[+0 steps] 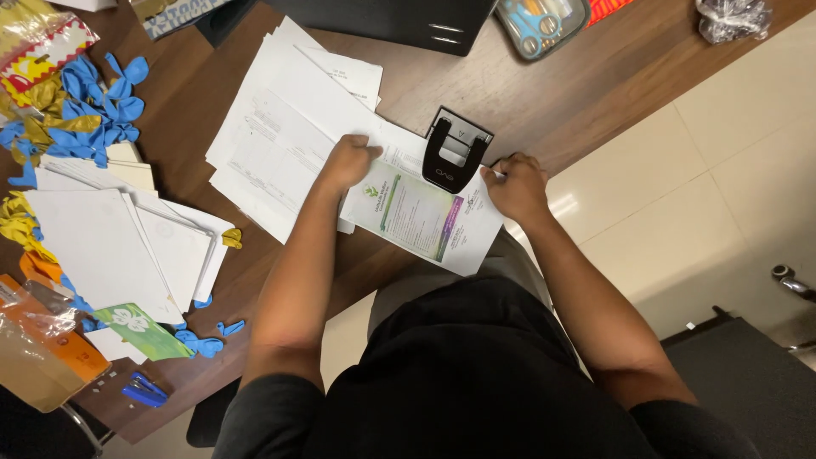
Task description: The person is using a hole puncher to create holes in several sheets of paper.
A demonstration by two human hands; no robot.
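While the printed sheet point(422, 217) lies at the near edge of the brown surface point(544, 93), both hands rest on it. This sheet is white with a green and purple panel, and its far edge sits just under the black hole punch point(453, 150). The left hand point(347, 161) is curled into a loose fist, its grip clenched on the sheet's left far corner and pressing it down. The right hand point(516, 185) has its grip closed on the right far corner of the same sheet, fingers pinched just beside the punch. The punch stands between the two hands, touching the sheet.

A spread stack of white papers point(272, 136) lies under and to the left of the left hand. Further left, a second pile of white sheets point(127, 238) fans across the surface, with a green card point(140, 330) at its near end. Blue balloons point(98, 106) and yellow balloons point(21, 221), uninflated, lie scattered near the left edge. A blue stapler point(144, 391) sits at the near left corner. A clear pencil case point(541, 24) lies at the far edge, well apart from the hands.
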